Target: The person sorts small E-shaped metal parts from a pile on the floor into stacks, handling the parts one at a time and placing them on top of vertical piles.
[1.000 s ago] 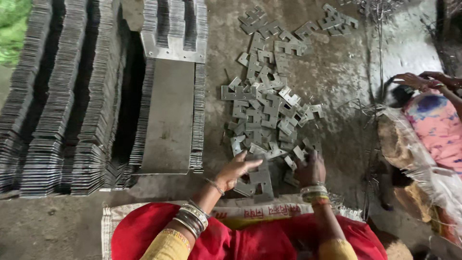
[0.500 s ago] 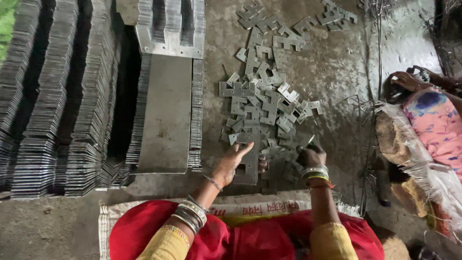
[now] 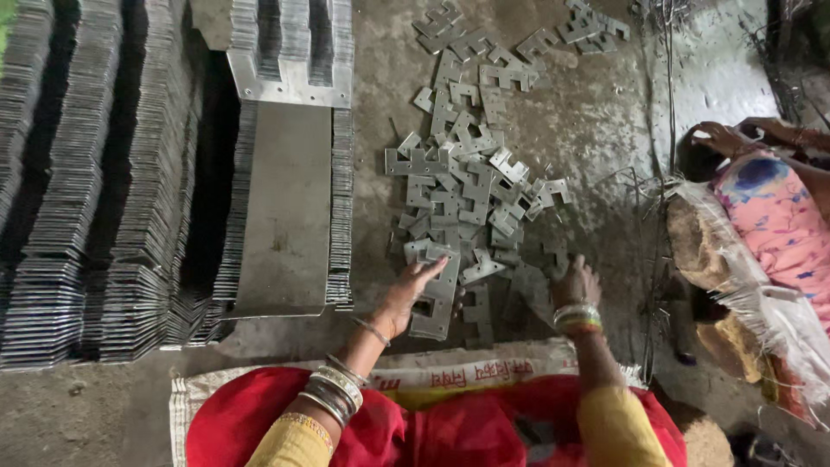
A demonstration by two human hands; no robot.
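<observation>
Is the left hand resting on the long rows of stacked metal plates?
No, the left hand rests on a small stack of metal pieces on the floor, apart from the stacked rows.

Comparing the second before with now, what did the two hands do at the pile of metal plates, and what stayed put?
The left hand moved forward and now rests on a small stack of flat metal plates at the near edge of the loose pile. The right hand shifted little, staying low at the pile's right side; what it grips is unclear. The long rows of stacked plates and the other person's hand at right did not move.
</observation>
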